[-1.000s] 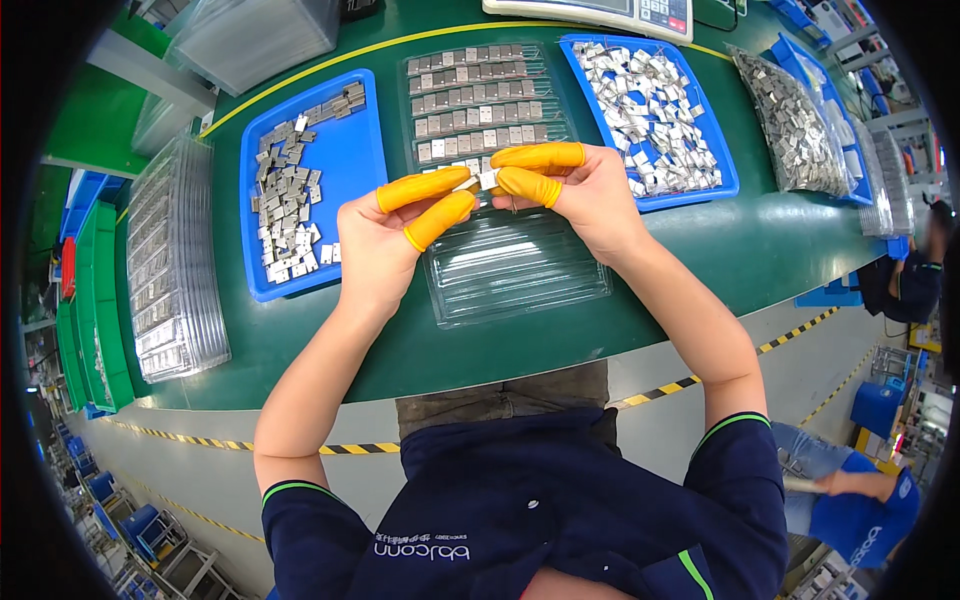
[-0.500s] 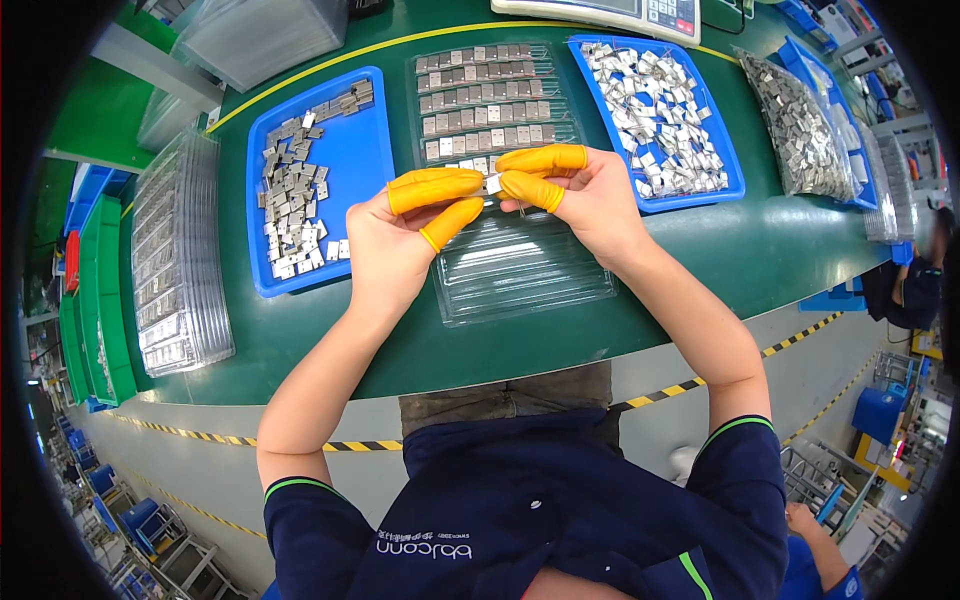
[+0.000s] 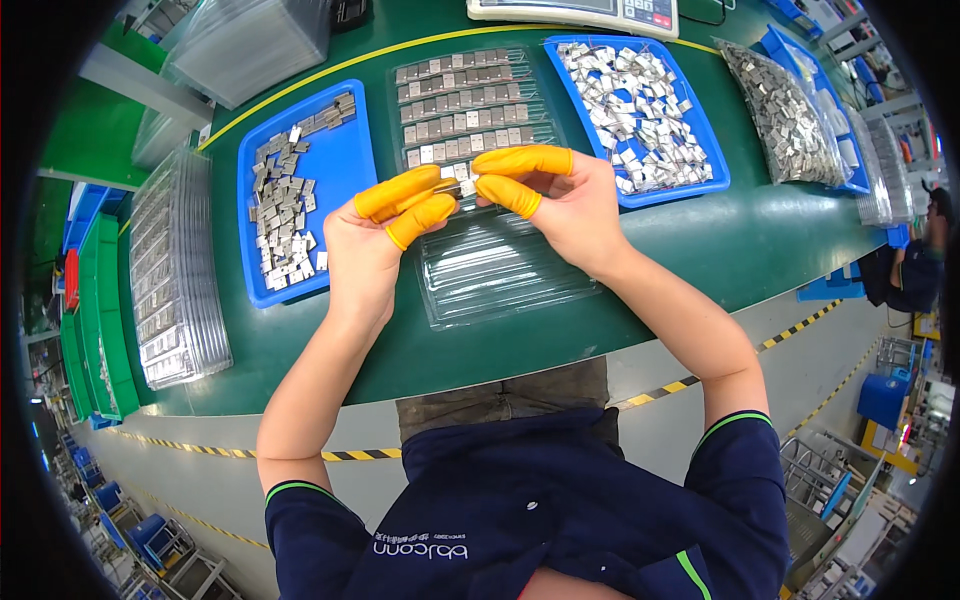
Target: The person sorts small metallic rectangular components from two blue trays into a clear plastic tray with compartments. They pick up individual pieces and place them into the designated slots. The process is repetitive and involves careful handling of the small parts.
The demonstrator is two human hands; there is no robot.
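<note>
One small metal piece, pinched by the fingers of the left hand, between left blue tray and right blue tray, best steadied lightly; right hand just beside it, grip impossible to tell.

Tray lies between left bin and right bin.

There's decent bare green tabletop right of the right forearm tbh, but the left hand and right hand block the middle, with the left blue tray and right blue tray in the way either side.
</note>
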